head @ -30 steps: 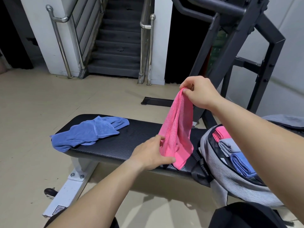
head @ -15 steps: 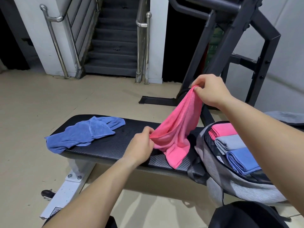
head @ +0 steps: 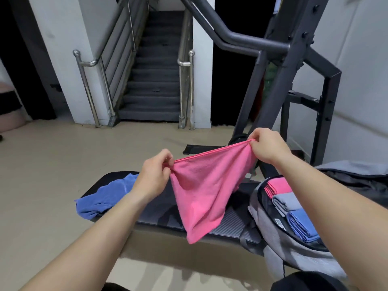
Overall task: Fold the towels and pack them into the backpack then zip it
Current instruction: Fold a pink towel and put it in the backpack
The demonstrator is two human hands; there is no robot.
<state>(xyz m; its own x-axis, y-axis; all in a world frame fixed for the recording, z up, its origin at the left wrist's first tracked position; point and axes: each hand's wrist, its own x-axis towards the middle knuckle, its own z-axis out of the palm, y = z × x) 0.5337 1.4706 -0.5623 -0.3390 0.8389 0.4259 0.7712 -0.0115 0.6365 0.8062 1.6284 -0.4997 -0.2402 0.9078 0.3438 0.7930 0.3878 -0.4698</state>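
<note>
From the head camera: the pink towel (head: 205, 192) is up in the air over the black bench (head: 226, 224), its top hem stretched between both hands. The left hand (head: 156, 175) pinches one corner between thumb and fingertips, the right hand (head: 266, 147) is clenched on the other, higher and farther out. The cloth sags to a point below, so it looks light, limp and free of any stiffness; the corners along the hem seem the sensible hold for a clean fold. A crumpled blue towel (head: 105, 196) lies on the bench's far end, partly behind the left forearm. The grey backpack (head: 294, 255) sits open at right with pink, grey and blue folded towels showing; its zip and depth are hard to make out, and the right arm covers part of it.
</note>
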